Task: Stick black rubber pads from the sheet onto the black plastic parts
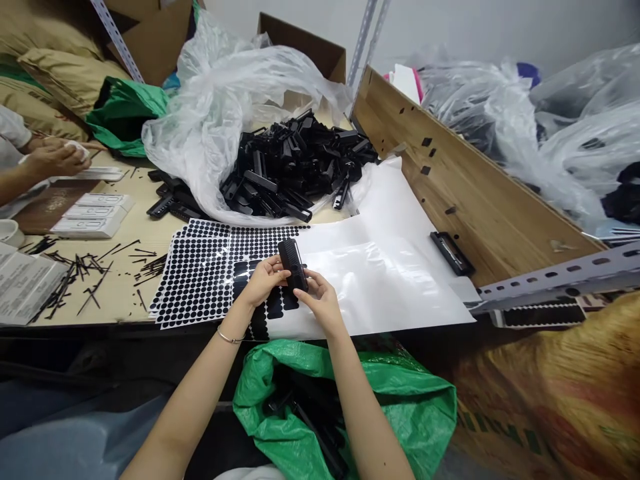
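Observation:
Between both hands is a black ribbed plastic part (293,265), tilted above the sticker sheets. My left hand (267,279) pinches its left side, and my right hand (320,298) grips the lower right end with thumb and fingers. Beneath them lie white sheets of round black stickers (197,273), with larger black rounded stickers (275,305) partly covered by the hands. Bare white backing (380,280) spreads to the right. Behind the sheets, a heap of similar black plastic parts (300,163) spills from a clear plastic bag (215,133).
A green sack (405,400) with black parts inside stands open below the table edge. A wooden board (465,173) borders the right side, with one black part (452,253) against it. Black strips (83,280) and white boxes (95,217) lie left, near another person's hands (57,159).

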### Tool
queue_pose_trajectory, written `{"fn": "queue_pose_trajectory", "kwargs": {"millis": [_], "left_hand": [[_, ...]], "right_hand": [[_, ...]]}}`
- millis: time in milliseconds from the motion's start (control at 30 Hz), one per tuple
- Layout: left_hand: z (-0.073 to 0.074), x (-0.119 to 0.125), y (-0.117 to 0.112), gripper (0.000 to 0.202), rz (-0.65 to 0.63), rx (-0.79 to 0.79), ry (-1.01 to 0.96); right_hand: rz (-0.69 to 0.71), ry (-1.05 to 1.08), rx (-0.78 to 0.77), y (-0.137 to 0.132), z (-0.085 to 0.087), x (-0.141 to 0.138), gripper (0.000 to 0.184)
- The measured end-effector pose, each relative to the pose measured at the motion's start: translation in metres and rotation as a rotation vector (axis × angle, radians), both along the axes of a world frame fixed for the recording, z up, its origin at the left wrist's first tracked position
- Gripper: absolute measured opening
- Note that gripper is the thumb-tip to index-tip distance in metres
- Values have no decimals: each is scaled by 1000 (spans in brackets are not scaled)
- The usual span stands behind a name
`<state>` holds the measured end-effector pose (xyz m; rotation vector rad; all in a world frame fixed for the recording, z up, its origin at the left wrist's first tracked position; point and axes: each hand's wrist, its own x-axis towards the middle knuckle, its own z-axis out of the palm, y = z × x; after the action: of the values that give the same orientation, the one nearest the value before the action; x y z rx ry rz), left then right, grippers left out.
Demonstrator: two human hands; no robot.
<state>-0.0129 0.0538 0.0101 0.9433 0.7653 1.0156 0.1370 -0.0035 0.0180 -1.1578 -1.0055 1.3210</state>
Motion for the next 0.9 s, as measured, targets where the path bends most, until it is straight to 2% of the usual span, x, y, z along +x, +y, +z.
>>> {"fn": "queue_pose_trajectory", "kwargs": {"millis": [133,267,567,633,767,900], "left_hand": [[-1,0,0,45,-46,33,18],[-1,-1,0,43,-70,55,30],[-2,-1,-1,43,-45,28,1],[-2,1,-2,41,-57,46,6],[0,5,-2,39,-48,105,18],[3,6,-3,42,-110,111,14]], "right_hand": [[32,43,-100,3,5,6,35],[22,19,-118,3,8,6,30],[102,-166,87,1,8,7,24],[70,-208,126,0,5,5,25],[-93,-286,149,0,-1,-4,27],[-162,-231,101,6,0,-6,41]]}}
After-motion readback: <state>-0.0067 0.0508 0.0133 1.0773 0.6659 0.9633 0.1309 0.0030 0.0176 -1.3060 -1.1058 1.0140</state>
